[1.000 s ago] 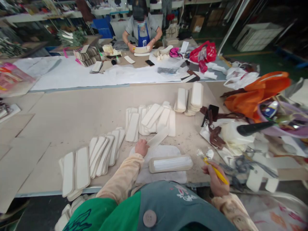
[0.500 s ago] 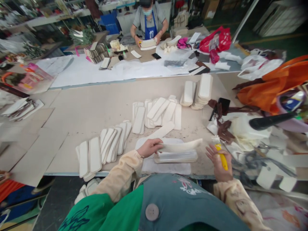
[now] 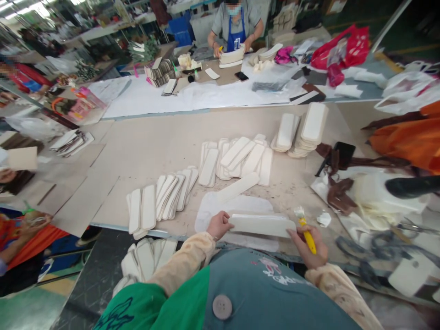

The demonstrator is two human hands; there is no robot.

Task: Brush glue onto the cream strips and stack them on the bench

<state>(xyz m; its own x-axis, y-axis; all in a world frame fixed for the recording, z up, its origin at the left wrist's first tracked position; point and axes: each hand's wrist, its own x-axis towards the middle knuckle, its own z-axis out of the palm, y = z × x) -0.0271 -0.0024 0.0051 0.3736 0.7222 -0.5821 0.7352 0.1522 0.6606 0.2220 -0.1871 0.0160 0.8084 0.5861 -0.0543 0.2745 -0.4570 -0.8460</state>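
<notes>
My left hand (image 3: 219, 225) grips the left end of a long cream padded strip (image 3: 261, 225) held flat over a white cloth (image 3: 210, 210) at the table's near edge. My right hand (image 3: 308, 247) steadies the strip's right end with its fingertips while it holds a yellow-handled brush (image 3: 305, 227), bristles pointing up. Another single strip (image 3: 238, 188) lies just beyond. Rows of similar cream strips (image 3: 165, 198) fan out to the left, with more (image 3: 237, 158) in the middle of the table.
Two stacks of strips (image 3: 302, 130) stand at the back right. Brown scraps, a black object (image 3: 338, 156) and scissors (image 3: 364, 247) clutter the right side beside an orange bag (image 3: 409, 137). A person in a blue apron (image 3: 236, 27) works at the far table. More strips (image 3: 144, 259) sit below the table edge.
My left hand has laid the picked-up strip flat over the piece on the cloth, and my right hand has come in to touch its right end. The camera has swung left.
</notes>
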